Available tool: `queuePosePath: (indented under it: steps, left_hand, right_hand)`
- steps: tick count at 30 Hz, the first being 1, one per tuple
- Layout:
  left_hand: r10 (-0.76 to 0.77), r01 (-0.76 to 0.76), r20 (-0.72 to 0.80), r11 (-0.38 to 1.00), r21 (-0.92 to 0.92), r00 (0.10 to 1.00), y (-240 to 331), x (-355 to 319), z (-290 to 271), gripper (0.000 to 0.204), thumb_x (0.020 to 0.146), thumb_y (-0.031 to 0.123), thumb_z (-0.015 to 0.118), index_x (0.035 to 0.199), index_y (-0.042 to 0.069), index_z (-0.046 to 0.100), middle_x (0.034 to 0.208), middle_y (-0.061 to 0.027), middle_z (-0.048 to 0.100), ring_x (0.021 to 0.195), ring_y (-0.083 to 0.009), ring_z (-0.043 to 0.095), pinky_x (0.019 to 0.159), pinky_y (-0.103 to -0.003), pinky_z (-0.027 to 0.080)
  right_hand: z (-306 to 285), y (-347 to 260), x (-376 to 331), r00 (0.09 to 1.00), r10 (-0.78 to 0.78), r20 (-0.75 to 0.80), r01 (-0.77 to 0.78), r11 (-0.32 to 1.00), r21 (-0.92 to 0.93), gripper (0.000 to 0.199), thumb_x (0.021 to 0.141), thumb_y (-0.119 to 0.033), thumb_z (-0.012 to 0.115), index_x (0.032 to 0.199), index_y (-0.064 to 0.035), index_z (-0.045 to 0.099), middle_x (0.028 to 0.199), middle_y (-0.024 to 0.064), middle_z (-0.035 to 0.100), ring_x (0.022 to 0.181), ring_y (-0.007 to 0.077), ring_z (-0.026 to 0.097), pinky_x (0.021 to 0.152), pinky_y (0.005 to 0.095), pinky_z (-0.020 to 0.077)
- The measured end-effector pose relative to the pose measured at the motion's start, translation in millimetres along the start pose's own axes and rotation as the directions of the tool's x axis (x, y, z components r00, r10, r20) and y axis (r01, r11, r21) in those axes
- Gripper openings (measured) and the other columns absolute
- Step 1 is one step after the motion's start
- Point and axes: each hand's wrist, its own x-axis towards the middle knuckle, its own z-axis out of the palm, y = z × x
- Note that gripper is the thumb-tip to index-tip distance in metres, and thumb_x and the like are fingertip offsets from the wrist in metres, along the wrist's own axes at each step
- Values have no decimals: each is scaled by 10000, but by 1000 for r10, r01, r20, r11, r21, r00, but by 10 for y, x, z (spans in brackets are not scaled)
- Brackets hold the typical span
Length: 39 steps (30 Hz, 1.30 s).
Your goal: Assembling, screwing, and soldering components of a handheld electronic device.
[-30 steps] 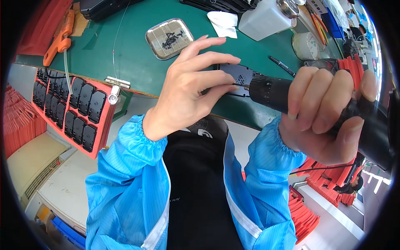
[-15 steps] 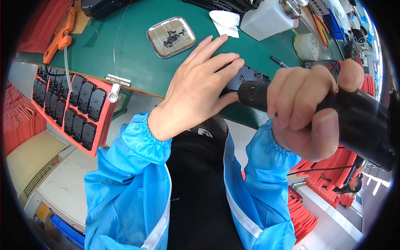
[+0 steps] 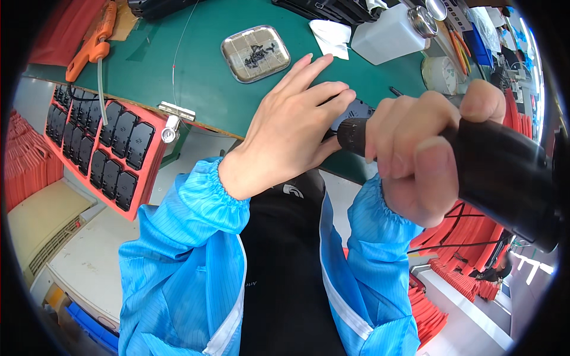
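My right hand [image 3: 418,142] is wrapped round a black electric screwdriver [image 3: 504,178], held tilted with its ribbed nose pointing left and down. The nose meets a dark plastic housing [image 3: 358,111] at the table's near edge; the driver's tip is hidden. My left hand [image 3: 291,124] steadies this housing, thumb on the near side and bent fingers over it, with the forefinger stretched out. Much of the housing is covered by both hands. Beyond my left hand, a shallow metal dish [image 3: 236,50] holds a small heap of dark screws [image 3: 259,55].
At left, an orange glue gun [image 3: 89,56] lies on the green table [image 3: 199,89]. Below it a red tray [image 3: 157,148] carries several black housings, near a metal clip [image 3: 177,111]. A white bottle [image 3: 389,38], crumpled paper [image 3: 331,38] and tape roll [image 3: 439,74] stand far right.
The screwdriver and my right hand have shifted slightly left, covering more of the housing. The table and its things sit slightly further right in the view.
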Motion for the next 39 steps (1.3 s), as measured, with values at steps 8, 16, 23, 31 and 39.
queuePosePath:
  steps: [8,16,23,31,39]
  left_hand:
    - [-10,10,-8,1000,-1,1000,-1,-4,21,582,667,81,873,1212,28,678,1220,-125,657,1367,-417,518,1221,-558,363]
    - [-53,54,20,998,-35,998,4,-9,4,618,653,48,850,1252,103,708,1301,-68,672,1408,-385,502,1217,-582,360]
    - [-50,50,14,998,-30,999,10,-2,-5,668,634,33,849,1277,120,695,1301,-63,670,1419,-382,490,1220,-578,361]
    - [-54,54,24,998,-25,998,5,-15,-2,674,627,42,857,1277,116,694,1306,-58,669,1425,-382,484,1225,-578,357]
    - [-59,59,26,998,-23,998,1,-12,3,665,629,46,856,1271,110,695,1305,-57,671,1420,-385,489,1226,-579,357]
  right_hand:
    - [193,11,-13,979,24,-204,-19,999,31,304,964,-144,630,1057,-115,341,615,18,496,457,119,483,479,303,453]
    - [176,21,25,993,24,-115,10,958,287,285,955,-120,603,1091,-103,353,630,25,507,463,131,491,485,307,462]
    - [165,6,38,989,47,-138,10,923,385,582,889,-554,648,1130,-93,388,643,49,525,500,161,517,493,328,455]
    - [124,112,52,997,-40,-73,71,866,495,945,808,-946,489,1175,-78,420,651,69,546,514,190,537,494,343,446]
    - [92,127,61,996,-54,-72,83,863,499,943,820,-935,491,1195,-71,438,655,71,562,487,193,520,486,344,442]
